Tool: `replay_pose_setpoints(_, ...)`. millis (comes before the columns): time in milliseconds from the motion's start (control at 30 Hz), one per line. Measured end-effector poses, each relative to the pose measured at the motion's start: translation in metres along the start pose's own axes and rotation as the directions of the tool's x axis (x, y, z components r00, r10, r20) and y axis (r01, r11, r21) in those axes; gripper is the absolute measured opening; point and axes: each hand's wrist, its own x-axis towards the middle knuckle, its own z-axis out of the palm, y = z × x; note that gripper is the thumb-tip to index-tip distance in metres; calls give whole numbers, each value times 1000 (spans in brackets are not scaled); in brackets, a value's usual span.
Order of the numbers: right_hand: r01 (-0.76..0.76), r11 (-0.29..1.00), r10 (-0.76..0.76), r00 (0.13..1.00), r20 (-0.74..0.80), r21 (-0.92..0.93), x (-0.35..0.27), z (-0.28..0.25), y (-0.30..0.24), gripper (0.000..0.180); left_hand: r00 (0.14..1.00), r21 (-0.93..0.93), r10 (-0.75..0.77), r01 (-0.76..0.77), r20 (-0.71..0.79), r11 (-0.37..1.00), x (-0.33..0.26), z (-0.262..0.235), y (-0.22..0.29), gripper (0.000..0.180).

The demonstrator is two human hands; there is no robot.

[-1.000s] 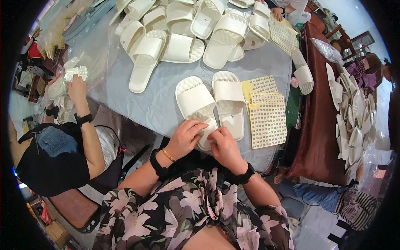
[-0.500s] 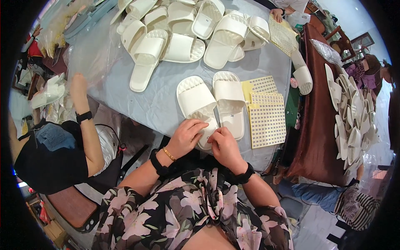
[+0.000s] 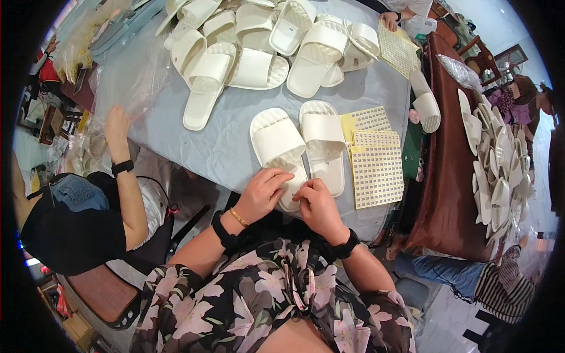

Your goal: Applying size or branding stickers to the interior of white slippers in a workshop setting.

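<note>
Two white slippers lie side by side in front of me, toes pointing away: the left slipper [image 3: 276, 136] and the right slipper [image 3: 323, 141]. My left hand [image 3: 266, 191] is closed at the left slipper's heel, its curled fingers resting on the insole and edge. My right hand [image 3: 321, 207] is closed too, thumb and finger pinched at a small printed sticker [image 3: 293, 194] over that heel. Whether the sticker touches the insole I cannot tell. A similar small mark shows on the right slipper's insole. Yellow-backed sticker sheets [image 3: 378, 170] lie overlapping to the right.
A pile of white slippers [image 3: 256, 35] covers the table's [image 3: 159, 141] far side. Clear plastic [image 3: 138, 70] lies at left, near a co-worker's arm [image 3: 122, 153]. Another person's hand [image 3: 390, 21] touches a sticker sheet [image 3: 397, 50]. More slippers [image 3: 500, 170] are heaped on a brown surface.
My hands and the slipper pair have hardly moved. At left, the plastic-wrapped slippers beside the co-worker's arm are gone from their spot. The striped-sleeved person at right has shifted slightly.
</note>
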Motion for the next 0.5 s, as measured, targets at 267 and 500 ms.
replay_pose_setpoints(267, 51, 999, -51, 997, 62, 2, -1, -3, 6, 18, 1000, -20, -16, 16, 8, 1000, 2, -1, 2, 40)
replay_pose_setpoints(500, -30, 999, 30, 999, -20, -20, -2, -2, 0, 15, 1000, -45, -3, 3, 7, 999, 0, 2, -3, 41)
